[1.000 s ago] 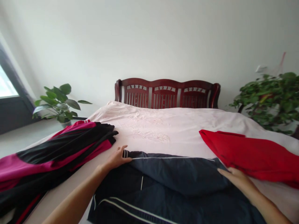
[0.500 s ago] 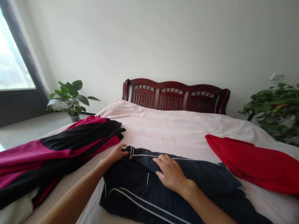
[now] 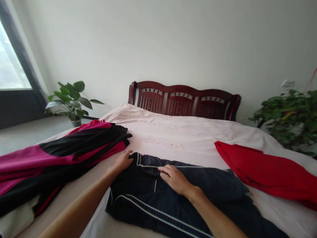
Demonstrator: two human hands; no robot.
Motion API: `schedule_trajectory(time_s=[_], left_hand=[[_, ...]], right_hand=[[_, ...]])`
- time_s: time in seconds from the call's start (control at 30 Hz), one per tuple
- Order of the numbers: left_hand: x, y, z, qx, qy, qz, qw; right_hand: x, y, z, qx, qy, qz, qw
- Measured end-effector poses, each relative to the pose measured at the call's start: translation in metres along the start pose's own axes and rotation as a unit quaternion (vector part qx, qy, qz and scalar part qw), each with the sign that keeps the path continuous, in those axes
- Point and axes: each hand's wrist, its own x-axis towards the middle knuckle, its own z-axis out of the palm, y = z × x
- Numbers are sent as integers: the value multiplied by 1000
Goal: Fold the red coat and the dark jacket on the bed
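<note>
A pair of navy track pants (image 3: 183, 198) with white piping and side stripes lies spread across the bed in front of me. At the far left corner of the waist end, my left hand (image 3: 123, 160) is closed on the cloth, its fingertips partly hidden. My right hand (image 3: 174, 178) rests on top of the pants near the far edge, fingers stretched out over the white piping and thumb close beside them. A short white line, likely a pocket trim, shows between the hands.
A pile of black, magenta and red clothes (image 3: 81, 148) lies on the left. On the right is a folded red garment (image 3: 267, 172). Beyond the pale pink bedsheet (image 3: 158, 132) stands a dark red wooden headboard (image 3: 182, 100). Potted plants (image 3: 71, 102) flank the bed.
My right hand has slid slightly left along the pants, its thumb now nearer the fingers. The left hand stays at the corner. The view has shifted a little.
</note>
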Motion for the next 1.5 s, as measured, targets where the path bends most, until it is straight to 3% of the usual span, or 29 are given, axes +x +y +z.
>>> schedule_trajectory(time_s=[0.1,0.17,0.27,0.33,0.43,0.53,0.6,0.67,0.77,0.9,1.07,1.27,1.4,1.5], left_hand=[[-14,26,-8,31,38,24,999],[-30,49,-7,33,38,107,993],[-58,82,9,15,-20,261,965],[-76,97,27,10,-68,310,948],[-92,111,51,35,-117,304,945],[-98,122,60,78,-114,254,957],[-99,131,58,87,-97,254,958],[-100,140,53,71,-92,303,946],[-103,150,53,48,-123,349,928],[-107,148,69,80,-119,330,933],[-107,136,79,114,-76,333,933],[-119,120,70,139,-57,311,939],[-139,108,62,142,-49,286,947],[-152,101,57,135,-45,276,951]], right_hand=[[-11,4,-17,22,66,28,997],[-20,10,-28,-29,97,63,993],[-37,24,-32,-120,118,145,975],[-49,34,-27,-156,105,210,959],[-64,50,-14,-141,47,267,952],[-75,66,-14,-106,46,245,963],[-82,77,-25,-105,78,239,962],[-91,90,-43,-121,117,257,952],[-110,115,-64,-158,149,304,928],[-139,147,-63,-207,94,390,892],[-153,164,-61,-196,76,386,898],[-190,153,-87,-182,112,387,897],[-232,137,-84,-183,107,422,881],[-247,128,-79,-200,110,432,872]])
